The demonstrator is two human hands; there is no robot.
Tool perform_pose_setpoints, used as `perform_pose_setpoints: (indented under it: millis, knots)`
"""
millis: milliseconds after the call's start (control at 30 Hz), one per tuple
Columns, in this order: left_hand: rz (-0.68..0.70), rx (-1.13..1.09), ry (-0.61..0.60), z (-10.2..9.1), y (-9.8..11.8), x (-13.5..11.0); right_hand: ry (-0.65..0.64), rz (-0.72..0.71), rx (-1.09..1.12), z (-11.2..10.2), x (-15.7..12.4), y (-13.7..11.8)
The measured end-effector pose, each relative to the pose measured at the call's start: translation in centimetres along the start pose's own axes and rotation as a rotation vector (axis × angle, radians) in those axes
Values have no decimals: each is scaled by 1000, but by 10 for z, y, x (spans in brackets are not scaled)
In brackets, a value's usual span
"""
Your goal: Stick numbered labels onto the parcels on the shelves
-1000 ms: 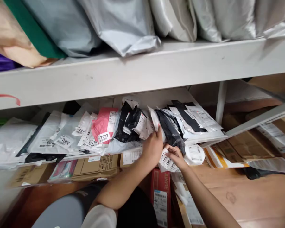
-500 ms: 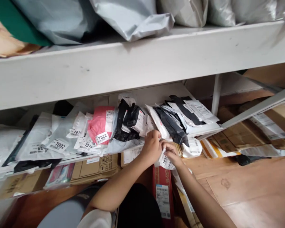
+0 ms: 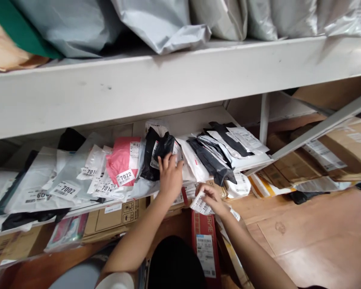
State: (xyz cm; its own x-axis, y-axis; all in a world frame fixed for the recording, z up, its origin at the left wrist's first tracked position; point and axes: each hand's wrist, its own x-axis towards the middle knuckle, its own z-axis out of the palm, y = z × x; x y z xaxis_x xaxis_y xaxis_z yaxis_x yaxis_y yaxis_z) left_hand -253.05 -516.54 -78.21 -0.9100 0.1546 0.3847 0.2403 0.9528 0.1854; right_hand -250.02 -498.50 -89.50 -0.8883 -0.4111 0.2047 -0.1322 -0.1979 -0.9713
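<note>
My left hand reaches onto the low shelf, its fingers spread on a black plastic parcel with a white label. My right hand is lower, in front of the shelf edge, its fingers closed on a strip of white numbered stickers. A pink parcel marked 7022 lies left of the black one. White and dark mailers are stacked to the right of my left hand.
A thick white upper shelf board overhangs, loaded with grey mailer bags. Labelled white parcels fill the lower shelf's left. Cardboard boxes and a red box stand below. Wooden floor stretches right.
My left hand has left the sticker strip and moved up-left onto the black parcel. My right hand has drawn back down with the stickers. The view shifted slightly.
</note>
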Motion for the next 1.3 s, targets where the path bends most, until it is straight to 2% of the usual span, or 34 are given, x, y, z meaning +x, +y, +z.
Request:
perform_pose_setpoints:
  millis: [67, 133, 200, 267, 367, 500, 567, 667, 733, 800, 833, 867, 933, 967, 1067, 1133, 1233, 1300]
  knots:
    - [99, 30, -38, -8, -20, 26, -45, 10, 15, 11, -1, 0]
    - [175, -15, -206, -13, -37, 55, -19, 9, 93, 24, 2, 4]
    - [198, -53, -356, -16, -52, 82, 34, 2, 192, 36, 8, 8]
    - [184, -81, -405, -17, -65, 102, 69, -8, 285, 45, 15, 10]
    - [114, -97, -413, -14, -80, 119, 61, 10, 386, 53, 21, 7]
    - [62, -177, -610, -6, -89, 128, 3, 46, 393, 57, 24, 4]
    - [17, -204, -678, -8, -88, 128, 37, 48, 406, 57, 23, 6]
    - [28, -157, -681, -28, -85, 119, 128, 62, 433, 55, 21, 10]
    - [22, -15, -552, -50, -84, 105, 137, 63, 439, 52, 19, 11]
    - [-99, 216, -394, -71, -85, 84, 100, 52, 437, 51, 17, 8]
    - [-181, 304, -387, -77, -85, 71, 76, 42, 434, 51, 17, 6]
    - [-244, 345, -443, -81, -84, 58, 55, 31, 432, 51, 18, 3]
    - [-264, 335, -565, -77, -79, 33, 15, 5, 426, 55, 20, -2]
    - [-232, 318, -563, -71, -73, 21, -3, -8, 420, 58, 21, -4]
    - [-84, 281, -324, -45, -51, -6, -48, -35, 378, 68, 25, -7]
    - [-29, 293, -224, -30, -35, -17, -67, -43, 346, 76, 27, -8]
    - [-14, 279, -204, -24, -21, -26, -96, -55, 284, 84, 28, -7]
    - [-66, 195, -248, -30, -24, -30, -117, -65, 249, 86, 28, -8]
